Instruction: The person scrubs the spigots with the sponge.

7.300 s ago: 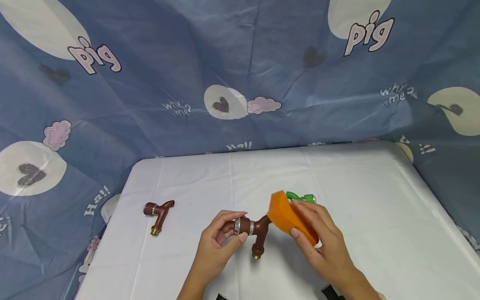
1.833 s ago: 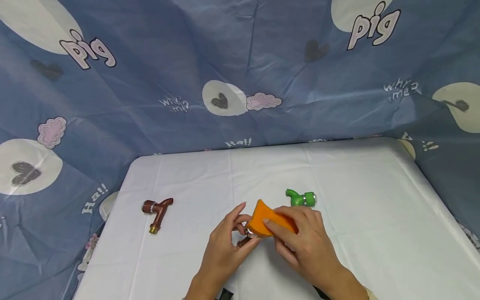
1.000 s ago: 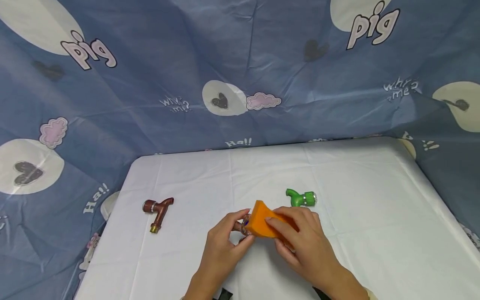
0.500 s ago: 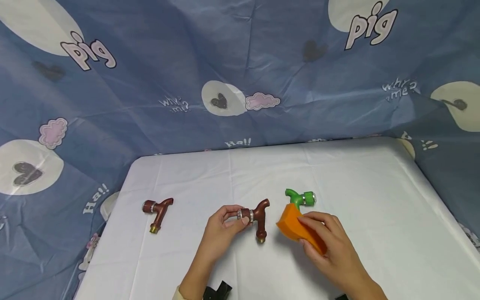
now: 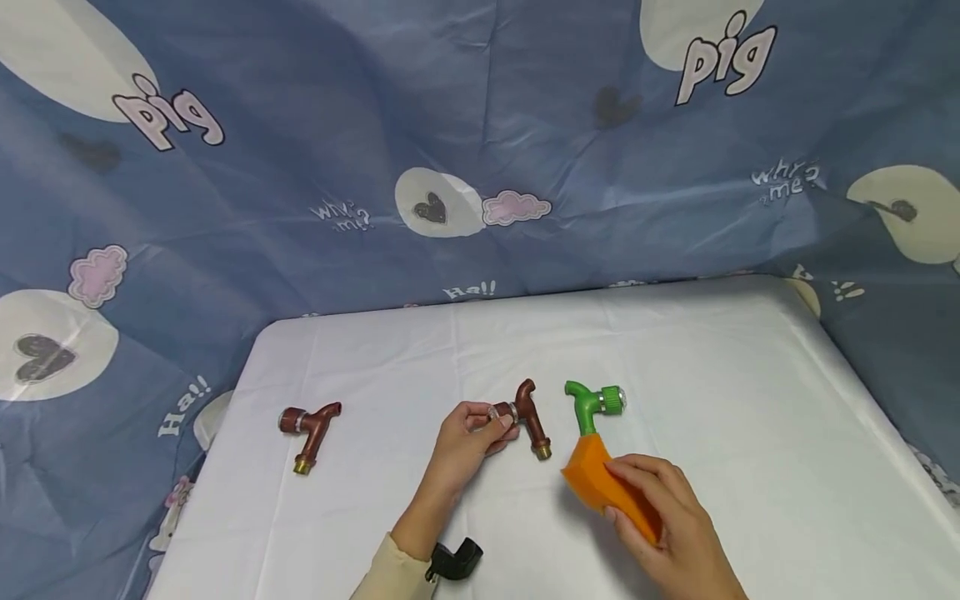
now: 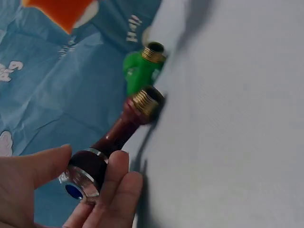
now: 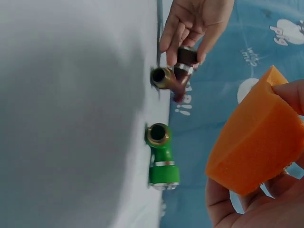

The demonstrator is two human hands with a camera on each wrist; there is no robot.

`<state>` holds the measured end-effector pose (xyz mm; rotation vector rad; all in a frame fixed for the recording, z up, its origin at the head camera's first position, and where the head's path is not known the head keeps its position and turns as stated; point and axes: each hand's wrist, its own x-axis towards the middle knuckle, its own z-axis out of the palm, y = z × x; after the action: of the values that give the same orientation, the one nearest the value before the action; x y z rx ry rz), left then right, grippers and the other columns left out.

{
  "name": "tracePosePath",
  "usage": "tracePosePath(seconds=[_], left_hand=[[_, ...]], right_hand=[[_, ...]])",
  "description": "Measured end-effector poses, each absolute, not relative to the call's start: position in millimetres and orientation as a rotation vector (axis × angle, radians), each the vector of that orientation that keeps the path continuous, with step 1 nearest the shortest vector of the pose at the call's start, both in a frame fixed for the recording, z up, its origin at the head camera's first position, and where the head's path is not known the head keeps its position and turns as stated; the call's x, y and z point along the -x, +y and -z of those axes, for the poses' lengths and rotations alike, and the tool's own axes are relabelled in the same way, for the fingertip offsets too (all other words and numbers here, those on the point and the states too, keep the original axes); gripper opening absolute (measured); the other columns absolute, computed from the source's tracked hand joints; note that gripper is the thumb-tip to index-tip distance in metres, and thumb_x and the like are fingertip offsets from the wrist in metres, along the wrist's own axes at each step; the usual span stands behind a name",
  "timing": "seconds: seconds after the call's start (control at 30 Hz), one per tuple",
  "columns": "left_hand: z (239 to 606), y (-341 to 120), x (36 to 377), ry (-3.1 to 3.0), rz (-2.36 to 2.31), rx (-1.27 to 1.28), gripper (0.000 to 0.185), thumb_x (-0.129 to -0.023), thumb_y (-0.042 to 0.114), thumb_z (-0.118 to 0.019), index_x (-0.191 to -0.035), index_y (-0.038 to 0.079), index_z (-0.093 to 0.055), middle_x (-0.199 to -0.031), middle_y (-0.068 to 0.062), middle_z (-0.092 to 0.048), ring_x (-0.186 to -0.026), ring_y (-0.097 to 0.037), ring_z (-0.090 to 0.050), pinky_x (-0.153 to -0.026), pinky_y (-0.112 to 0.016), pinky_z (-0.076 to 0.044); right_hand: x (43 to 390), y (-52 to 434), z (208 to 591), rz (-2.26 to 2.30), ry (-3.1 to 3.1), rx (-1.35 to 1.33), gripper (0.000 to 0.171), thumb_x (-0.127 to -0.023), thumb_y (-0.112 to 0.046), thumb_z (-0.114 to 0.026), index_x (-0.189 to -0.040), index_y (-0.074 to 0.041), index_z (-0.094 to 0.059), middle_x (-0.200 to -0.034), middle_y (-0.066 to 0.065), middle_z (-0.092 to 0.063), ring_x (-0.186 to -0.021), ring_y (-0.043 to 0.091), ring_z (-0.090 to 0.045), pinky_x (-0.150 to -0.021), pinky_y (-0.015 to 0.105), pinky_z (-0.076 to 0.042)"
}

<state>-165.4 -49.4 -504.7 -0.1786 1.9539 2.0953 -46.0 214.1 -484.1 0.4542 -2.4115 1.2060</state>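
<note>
My left hand [image 5: 467, 443] pinches a brown faucet [image 5: 529, 413] by its ribbed knob, thumb on one side and fingers on the other. Its brass threaded end [image 6: 146, 100] points toward the front of the table, and a blue dot shows on the knob's clear cap in the left wrist view. My right hand [image 5: 670, 517] grips an orange sponge [image 5: 604, 482], held up over the cloth. A green faucet [image 5: 588, 405] lies just beyond the sponge, which overlaps its lower end in the head view. Another brown faucet [image 5: 311, 433] lies at the left.
A white cloth [image 5: 405, 367] covers the table. Behind it hangs a blue printed curtain [image 5: 300, 150]. A black strap mount [image 5: 456, 558] sits at the left wrist.
The sponge has come away from the held faucet and moved right and nearer the front. My left hand has carried the faucet away from me, down close to the cloth beside the green one.
</note>
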Motion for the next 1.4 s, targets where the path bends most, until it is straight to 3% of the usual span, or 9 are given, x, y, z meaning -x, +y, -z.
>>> tracePosePath(seconds=[0.13,0.23,0.4,0.6,0.73,0.8,0.97,1.17,1.4], left_hand=[[509,-49,168,2.273,-1.882,0.092,0.043,-0.094,0.011,-0.079,-0.127,-0.008,-0.060,-0.109,-0.018,-0.067,-0.075,-0.021,-0.075,-0.070,-0.029,-0.062],[510,-47,172,2.552,-1.613,-0.007,0.043,-0.093,0.022,-0.080,-0.127,-0.002,-0.068,-0.106,-0.010,-0.068,-0.067,-0.013,-0.066,-0.063,-0.028,-0.056],[508,-45,172,2.713,-1.335,-0.141,0.055,-0.095,0.025,-0.079,-0.141,0.000,-0.063,-0.108,-0.008,-0.061,-0.076,-0.012,-0.053,-0.068,-0.030,-0.048],[505,-60,156,2.685,-1.345,-0.141,0.070,-0.096,0.030,-0.077,-0.157,0.012,-0.048,-0.130,-0.010,-0.058,-0.082,-0.009,-0.058,-0.078,-0.033,-0.051],[496,-96,152,2.849,-1.366,-0.037,0.074,-0.095,0.022,-0.079,-0.158,0.007,-0.043,-0.139,-0.018,-0.054,-0.092,-0.020,-0.065,-0.085,-0.041,-0.053],[489,-122,154,2.963,-1.314,0.059,0.076,-0.095,0.019,-0.079,-0.158,0.003,-0.041,-0.142,-0.023,-0.050,-0.106,-0.031,-0.064,-0.092,-0.049,-0.053],[474,-194,157,3.258,-1.042,0.331,0.080,-0.090,0.016,-0.083,-0.155,-0.005,-0.040,-0.148,-0.033,-0.042,-0.137,-0.052,-0.040,-0.111,-0.068,-0.032],[469,-251,162,3.254,-0.748,0.564,0.098,-0.084,0.021,-0.086,-0.156,-0.014,-0.029,-0.158,-0.044,-0.021,-0.150,-0.059,-0.013,-0.115,-0.076,-0.010],[484,-264,163,3.135,-0.583,0.484,0.092,-0.084,0.024,-0.086,-0.146,-0.022,-0.036,-0.134,-0.046,-0.046,-0.125,-0.061,-0.043,-0.100,-0.074,-0.038]], right_hand=[[38,210,488,-1.233,-2.414,-0.369,0.067,-0.072,0.007,-0.091,-0.131,-0.017,-0.070,-0.129,-0.003,-0.061,-0.112,0.008,-0.058,-0.099,0.006,-0.041],[36,208,492,-1.264,-2.405,-0.347,0.067,-0.072,0.008,-0.091,-0.131,-0.017,-0.070,-0.129,-0.003,-0.061,-0.111,0.007,-0.058,-0.098,0.006,-0.041],[36,208,496,-1.299,-2.344,-0.414,0.065,-0.072,0.009,-0.089,-0.131,-0.010,-0.070,-0.128,0.005,-0.062,-0.114,0.010,-0.058,-0.099,0.008,-0.043],[33,206,493,-1.313,-2.366,-0.287,0.073,-0.073,0.008,-0.090,-0.138,-0.013,-0.065,-0.130,0.004,-0.063,-0.108,0.008,-0.059,-0.094,0.007,-0.044],[29,203,488,-1.322,-2.438,-0.104,0.074,-0.079,0.000,-0.089,-0.144,-0.023,-0.060,-0.132,-0.002,-0.065,-0.104,0.006,-0.058,-0.089,0.007,-0.044],[28,202,485,-1.316,-2.480,-0.028,0.070,-0.083,-0.005,-0.088,-0.144,-0.026,-0.060,-0.130,-0.006,-0.066,-0.105,0.004,-0.058,-0.089,0.007,-0.043],[26,205,486,-1.307,-2.513,0.020,0.062,-0.085,-0.008,-0.088,-0.141,-0.019,-0.063,-0.126,-0.008,-0.068,-0.107,0.001,-0.058,-0.090,0.005,-0.042],[29,208,487,-1.303,-2.493,-0.033,0.061,-0.083,-0.004,-0.088,-0.137,-0.022,-0.066,-0.127,-0.006,-0.066,-0.108,0.003,-0.057,-0.092,0.004,-0.042],[29,206,485,-1.313,-2.480,-0.040,0.059,-0.083,-0.003,-0.089,-0.134,-0.023,-0.067,-0.126,-0.006,-0.066,-0.108,0.005,-0.057,-0.092,0.004,-0.042]])
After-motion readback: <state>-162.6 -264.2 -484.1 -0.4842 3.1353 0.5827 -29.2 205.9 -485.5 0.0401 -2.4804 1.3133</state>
